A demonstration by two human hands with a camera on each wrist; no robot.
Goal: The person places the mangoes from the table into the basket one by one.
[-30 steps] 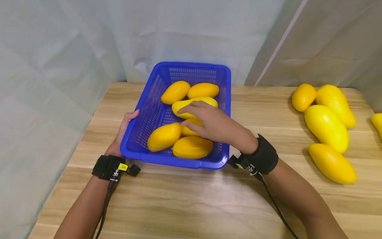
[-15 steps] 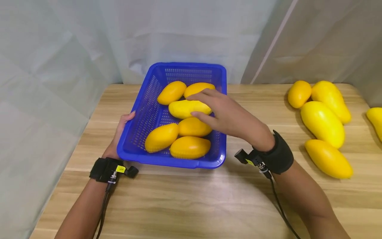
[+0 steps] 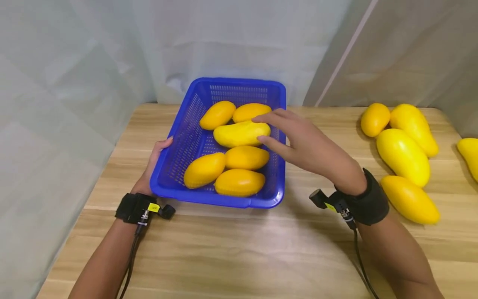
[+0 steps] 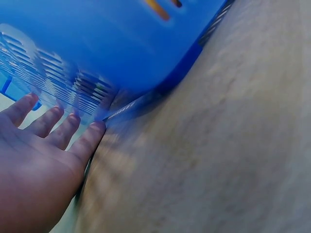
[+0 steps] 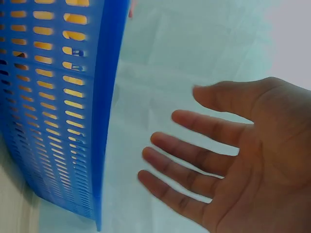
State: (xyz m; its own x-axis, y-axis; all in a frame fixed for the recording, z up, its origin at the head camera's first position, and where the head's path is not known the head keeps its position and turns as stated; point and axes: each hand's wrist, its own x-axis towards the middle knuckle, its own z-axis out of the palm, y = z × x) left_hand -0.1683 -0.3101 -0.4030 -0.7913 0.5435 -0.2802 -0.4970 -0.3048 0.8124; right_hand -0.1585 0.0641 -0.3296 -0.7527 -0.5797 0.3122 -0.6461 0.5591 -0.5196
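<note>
A blue plastic basket [image 3: 218, 202] with slotted walls stands on the wooden table, several yellow and orange mangoes lying inside. On its left side, my left hand [image 3: 151, 166] touches the wall; in the left wrist view the straight fingertips [image 4: 97, 127] lie against the slots. The thumb comes up to the rim. My right hand [image 3: 308, 145] hovers over the right rim with spread, relaxed fingers, holding nothing. Its fingertips overlap the pale yellow mango [image 3: 240, 133] in the head view. In the right wrist view, the palm and fingers [image 5: 187, 179] show bare beside the basket wall.
Several more mangoes [image 3: 403, 157] lie grouped at the table's right, and another mango [image 3: 471, 155] is cut off by the right edge of the view. A pale curtain [image 3: 239, 41] hangs behind the table [image 3: 231, 253]. Both wrists carry strapped cameras with cables.
My right hand has drawn back to the right, from over the mangoes to the basket's right rim, uncovering the mangoes beneath it. The left hand keeps its place at the basket.
</note>
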